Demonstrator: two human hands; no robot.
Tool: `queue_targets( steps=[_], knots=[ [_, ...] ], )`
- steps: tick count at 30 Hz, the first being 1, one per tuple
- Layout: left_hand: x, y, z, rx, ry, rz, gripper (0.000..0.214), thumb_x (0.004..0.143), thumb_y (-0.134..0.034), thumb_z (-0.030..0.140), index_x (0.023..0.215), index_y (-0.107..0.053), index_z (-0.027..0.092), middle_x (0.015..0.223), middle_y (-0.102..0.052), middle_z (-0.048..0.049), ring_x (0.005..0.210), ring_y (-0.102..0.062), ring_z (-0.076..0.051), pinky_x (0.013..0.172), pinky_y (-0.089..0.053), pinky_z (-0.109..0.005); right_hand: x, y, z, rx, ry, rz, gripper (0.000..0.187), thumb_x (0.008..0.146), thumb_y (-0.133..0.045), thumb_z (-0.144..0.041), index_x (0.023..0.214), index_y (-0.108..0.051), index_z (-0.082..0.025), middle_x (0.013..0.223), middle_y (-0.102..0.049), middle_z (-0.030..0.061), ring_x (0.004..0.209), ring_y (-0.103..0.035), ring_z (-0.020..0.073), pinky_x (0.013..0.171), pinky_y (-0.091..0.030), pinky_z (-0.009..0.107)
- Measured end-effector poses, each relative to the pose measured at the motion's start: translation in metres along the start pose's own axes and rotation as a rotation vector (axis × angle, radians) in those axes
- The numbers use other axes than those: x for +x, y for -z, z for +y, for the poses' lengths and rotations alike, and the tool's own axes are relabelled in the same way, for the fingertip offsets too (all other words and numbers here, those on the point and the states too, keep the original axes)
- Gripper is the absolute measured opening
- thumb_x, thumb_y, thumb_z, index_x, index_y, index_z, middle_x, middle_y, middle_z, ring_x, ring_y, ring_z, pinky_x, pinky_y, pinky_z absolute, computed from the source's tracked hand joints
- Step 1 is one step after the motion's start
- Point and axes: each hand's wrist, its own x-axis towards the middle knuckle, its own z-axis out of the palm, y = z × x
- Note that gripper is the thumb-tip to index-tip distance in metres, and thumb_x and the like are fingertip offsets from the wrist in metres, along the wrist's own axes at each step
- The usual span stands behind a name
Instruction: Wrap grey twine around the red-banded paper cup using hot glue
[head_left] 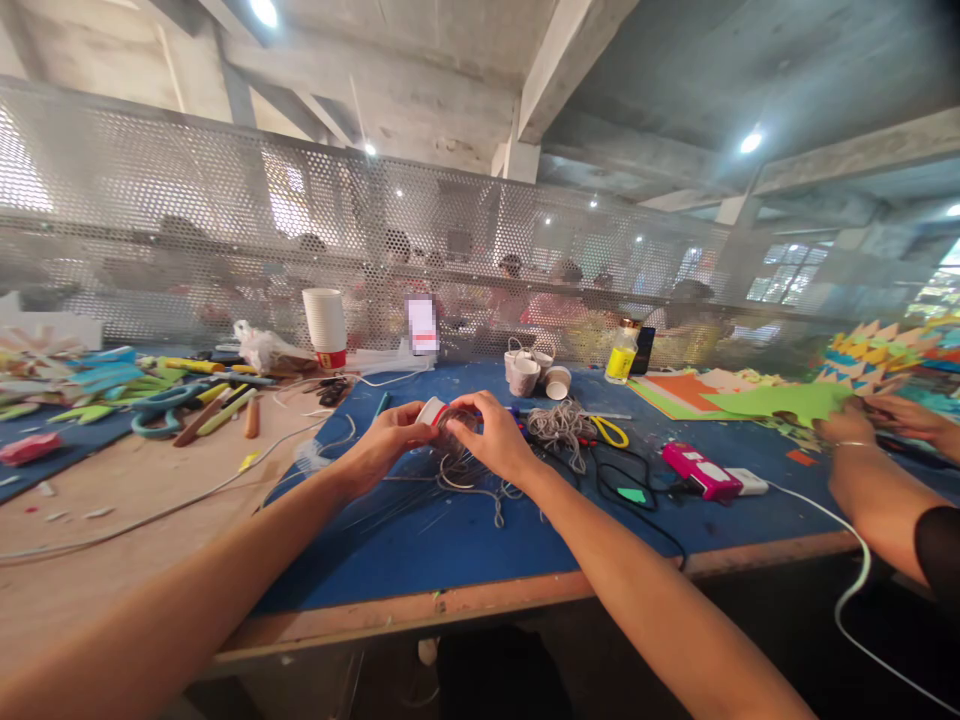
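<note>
Above the blue mat, my left hand (391,440) and my right hand (491,432) close round a small paper cup (431,410), white with a red band. Both sets of fingers press on its sides, and they hide much of it. Grey cord (499,508) trails on the mat just below my hands. To the right of my right hand lies a tangled bundle of grey cord (564,428), beside yellow-handled scissors (609,432). Behind it stand several small cups (523,374), one tipped to show its opening.
A stack of paper cups (325,320) and a phone (422,325) stand along the perforated screen (465,240). Scissors (161,408) and tools lie left. Right are a yellow-labelled bottle (621,355), a magenta power strip (701,472) and a co-worker's hands with green paper (787,402).
</note>
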Motion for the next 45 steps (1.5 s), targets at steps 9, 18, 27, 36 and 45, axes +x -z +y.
queue_targets(
  steps=[9,18,27,36,45],
  knots=[
    [0.003,0.002,-0.003,0.018,-0.043,-0.021,0.02,0.073,-0.071,0.02,0.093,-0.068,0.016,0.087,-0.069,-0.0046,0.081,-0.062,-0.018,0.08,-0.045,-0.03,0.0,0.001,0.0,0.018,-0.012,0.003,0.021,0.086,-0.06,-0.027,0.105,-0.061,-0.02,0.104,-0.06,0.0057,0.099,-0.059,0.0165,0.093,-0.047,0.032],
    [0.005,0.005,-0.005,-0.064,0.008,0.046,0.023,0.072,-0.072,0.02,0.095,-0.069,0.017,0.089,-0.068,-0.0027,0.082,-0.061,-0.016,0.081,-0.045,-0.028,0.0,0.0,0.008,0.013,-0.165,0.009,0.022,0.09,-0.051,-0.031,0.105,-0.063,-0.02,0.108,-0.062,0.0056,0.089,-0.062,0.0145,0.089,-0.049,0.031],
    [0.005,0.006,-0.006,-0.038,-0.013,0.043,0.025,0.073,-0.072,0.021,0.097,-0.069,0.016,0.093,-0.069,-0.0043,0.086,-0.062,-0.018,0.086,-0.045,-0.031,0.004,0.005,0.007,0.006,-0.263,-0.003,0.029,0.078,-0.048,-0.011,0.102,-0.063,-0.018,0.103,-0.065,0.004,0.087,-0.062,0.0137,0.081,-0.051,0.027],
    [0.005,0.005,-0.004,0.003,-0.022,0.081,0.026,0.071,-0.073,0.027,0.094,-0.07,0.016,0.092,-0.07,-0.0048,0.084,-0.063,-0.019,0.083,-0.045,-0.032,-0.001,0.0,0.02,-0.157,-0.149,-0.03,0.025,0.079,-0.054,-0.011,0.1,-0.064,-0.02,0.099,-0.065,0.004,0.079,-0.063,0.0139,0.08,-0.051,0.029],
    [0.004,0.002,0.0,-0.03,-0.013,0.035,0.022,0.071,-0.072,0.022,0.092,-0.069,0.016,0.086,-0.068,-0.0026,0.079,-0.061,-0.016,0.078,-0.045,-0.029,0.0,0.001,0.019,-0.186,-0.139,0.008,0.018,0.081,-0.057,-0.012,0.095,-0.065,-0.02,0.092,-0.064,0.0022,0.078,-0.063,0.0139,0.077,-0.05,0.027]
  ],
)
